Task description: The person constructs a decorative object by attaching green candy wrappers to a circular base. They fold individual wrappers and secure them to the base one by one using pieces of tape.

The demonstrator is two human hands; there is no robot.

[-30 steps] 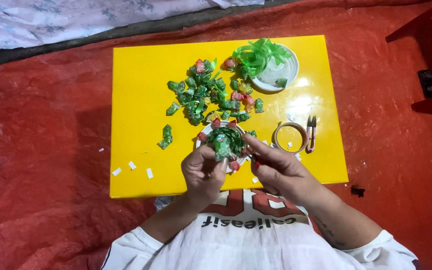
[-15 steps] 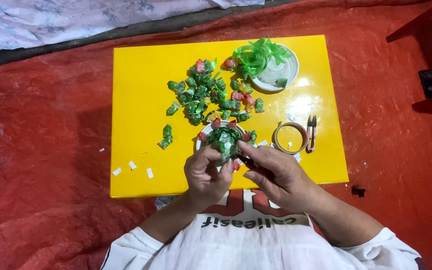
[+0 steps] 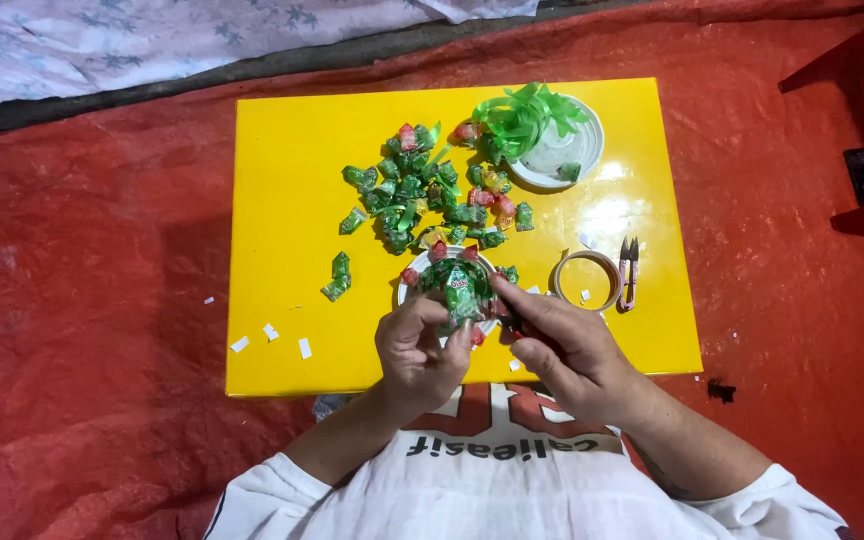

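Both hands work a cluster of wrapped candies at the near edge of a yellow table.

The left hand (image 3: 420,352) and right hand (image 3: 559,350) pinch a green candy cluster (image 3: 457,288) between fingertips — it sits over a small white disc (image 3: 408,290). Just right lie a tape roll (image 3: 587,280) and small snips (image 3: 629,270). Farther off — a heap of loose candies (image 3: 432,190), then a white plate (image 3: 567,155) holding green ribbon (image 3: 527,115), all on the yellow table (image 3: 282,200).
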